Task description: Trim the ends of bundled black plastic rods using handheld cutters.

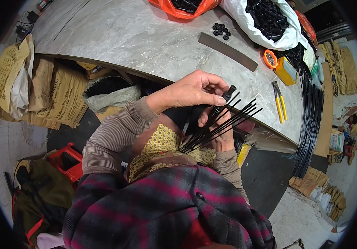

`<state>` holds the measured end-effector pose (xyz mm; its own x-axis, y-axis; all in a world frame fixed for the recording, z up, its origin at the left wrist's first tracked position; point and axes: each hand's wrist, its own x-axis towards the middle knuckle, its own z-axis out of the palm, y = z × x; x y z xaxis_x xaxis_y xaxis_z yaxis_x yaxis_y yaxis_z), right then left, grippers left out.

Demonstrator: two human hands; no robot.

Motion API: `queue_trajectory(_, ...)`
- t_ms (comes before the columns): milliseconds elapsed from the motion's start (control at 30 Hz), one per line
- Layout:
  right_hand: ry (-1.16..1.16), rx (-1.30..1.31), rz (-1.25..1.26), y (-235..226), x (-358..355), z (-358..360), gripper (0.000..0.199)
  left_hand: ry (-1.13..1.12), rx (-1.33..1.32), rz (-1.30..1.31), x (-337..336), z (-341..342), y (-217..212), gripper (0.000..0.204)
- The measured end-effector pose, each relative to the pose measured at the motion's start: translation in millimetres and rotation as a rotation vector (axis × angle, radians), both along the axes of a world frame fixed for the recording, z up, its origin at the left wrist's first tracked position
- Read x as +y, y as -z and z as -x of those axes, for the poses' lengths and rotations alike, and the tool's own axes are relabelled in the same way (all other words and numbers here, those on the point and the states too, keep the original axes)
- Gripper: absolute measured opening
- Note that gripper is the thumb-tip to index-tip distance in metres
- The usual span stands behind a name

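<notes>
My left hand (193, 90) pinches a ribbed black plastic fitting (228, 93) between thumb and fingers, above my lap. Just below it, my right hand (225, 133) is curled around a black rod under the fitting, partly hidden by other rods. A loose bundle of thin black rods (205, 137) rests on my lap and fans out toward the upper right, passing in front of the right hand. Beneath the bundle is a yellow patterned apron (162, 139).
On the grey table (145, 45) are a dark flat strip (228, 52), small black rings (221, 30), yellow-handled pliers (279, 103), an orange cup (270, 59) and a yellow box (285, 71). A white sack (251, 31) holds black parts. Long black rods (311, 120) hang over the right edge.
</notes>
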<state>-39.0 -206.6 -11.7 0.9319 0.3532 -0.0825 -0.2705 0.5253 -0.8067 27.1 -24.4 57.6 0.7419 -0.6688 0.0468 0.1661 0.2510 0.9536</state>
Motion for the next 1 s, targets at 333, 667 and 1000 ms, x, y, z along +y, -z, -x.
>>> queue_trajectory(333,-0.105,-0.034,-0.112,16.6,-13.7,-7.1,0.052,0.033,0.002,0.036,-12.4,-7.0,1.1,0.034)
queue_trajectory(667,-0.048,0.021,-0.115,9.6,-2.6,-1.3,0.032,-0.004,0.201,0.16,-12.7,-7.9,5.8,0.028)
queue_trajectory(1000,-0.109,-0.033,-0.138,1.9,-8.9,5.0,0.052,-0.03,0.172,0.16,-13.4,3.3,0.9,0.028)
